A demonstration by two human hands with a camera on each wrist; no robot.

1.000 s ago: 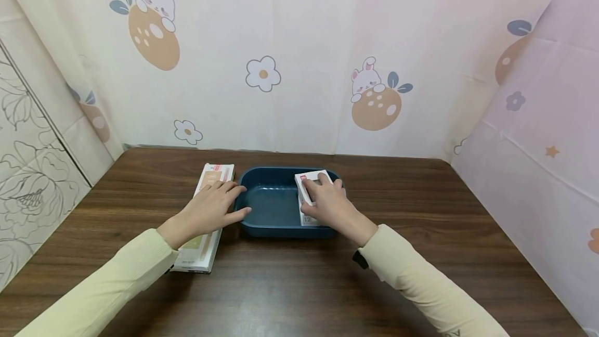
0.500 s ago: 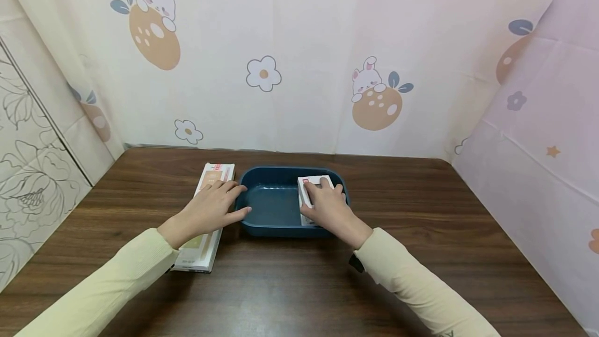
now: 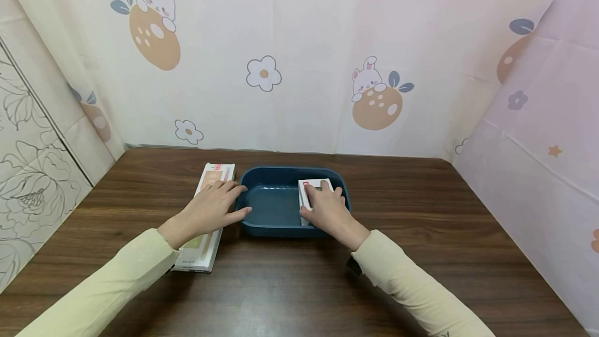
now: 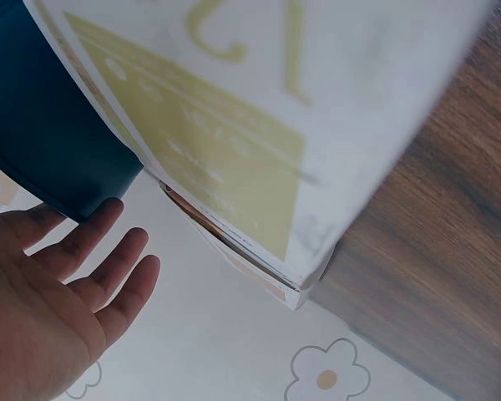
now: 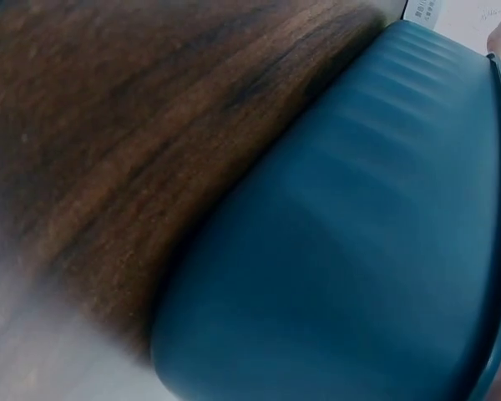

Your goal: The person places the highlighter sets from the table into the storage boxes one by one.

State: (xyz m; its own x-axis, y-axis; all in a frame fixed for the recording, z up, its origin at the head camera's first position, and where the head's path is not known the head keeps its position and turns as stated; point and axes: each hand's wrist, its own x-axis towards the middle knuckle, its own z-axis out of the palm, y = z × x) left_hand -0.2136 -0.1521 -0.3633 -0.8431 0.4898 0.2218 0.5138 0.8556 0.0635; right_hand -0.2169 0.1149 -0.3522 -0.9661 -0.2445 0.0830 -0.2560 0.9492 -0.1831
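Note:
My right hand (image 3: 331,211) holds a small white box (image 3: 316,183) with a red mark inside the right end of a blue rectangular basin (image 3: 285,232). Its thumb lies on the box's left side and the other fingers spread over the top, so much of the box is hidden. At the basin's left rim, my left hand (image 3: 206,211) has its fingers relaxed and apart, with fingertips at the edge. In the left wrist view these fingers (image 4: 121,301) reach to the basin wall (image 4: 58,134). Beneath the left hand and wrist lies a long white box (image 3: 200,256) with tan and yellow-green panels.
The basin stands on a dark wood table (image 3: 281,290). A pale patterned cloth (image 3: 309,108) hangs behind the table's back edge and along the right side. In the right wrist view the basin's outer wall (image 5: 351,225) fills much of the picture.
My right hand has lowered the small white box deeper into the basin's right end, and the box now sits straighter. The left hand, the basin and the long box stay where they were.

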